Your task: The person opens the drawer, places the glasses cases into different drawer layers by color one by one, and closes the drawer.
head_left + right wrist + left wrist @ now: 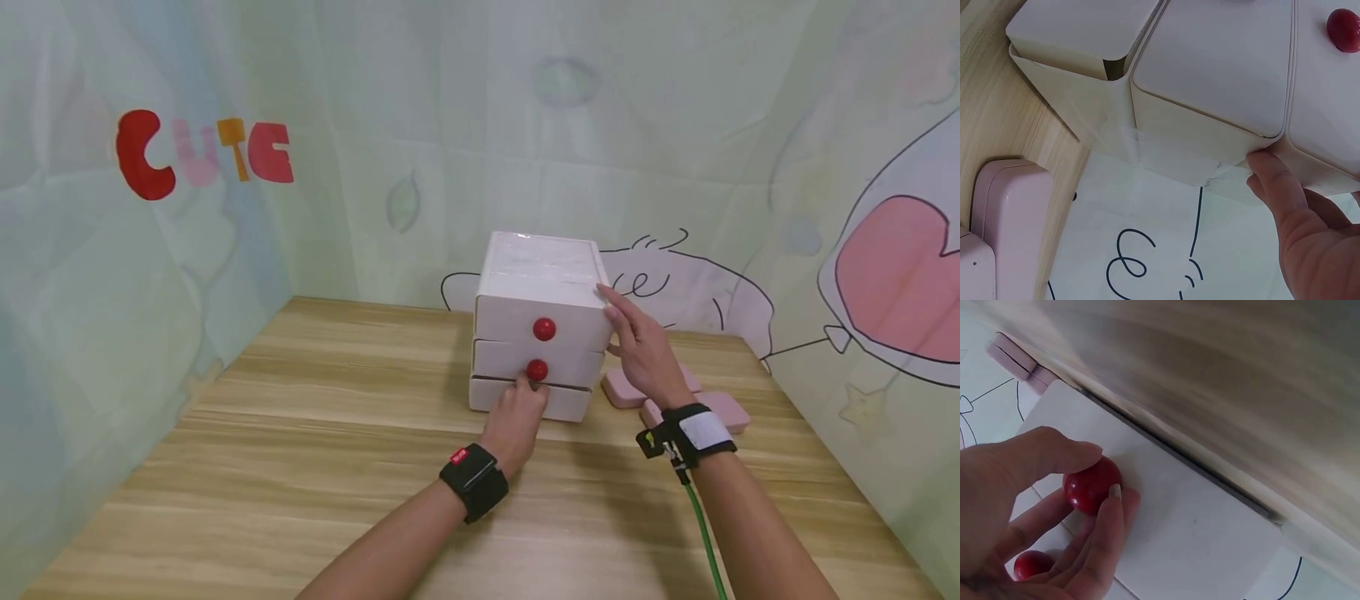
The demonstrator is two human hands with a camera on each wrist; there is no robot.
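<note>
A white box of three drawers (pixel 542 275) with red round knobs stands at the back of the wooden table (pixel 300 433). My left hand (pixel 525 390) pinches the bottom drawer's knob (pixel 1088 486) between thumb and fingers; the head view hides that knob behind the hand. The bottom drawer (pixel 570 404) sticks out a little from the box. The middle knob (pixel 536 369) and the top knob (pixel 544 329) are free. My right hand (pixel 622 321) lies with straight fingers (pixel 1269 181) against the box's right side, near its top corner.
Two flat pink rounded blocks (pixel 621 392) (pixel 731 408) lie on the table just right of the box, under my right wrist. Papered walls close in behind and on both sides. A green cord (pixel 701 525) runs along my right forearm.
</note>
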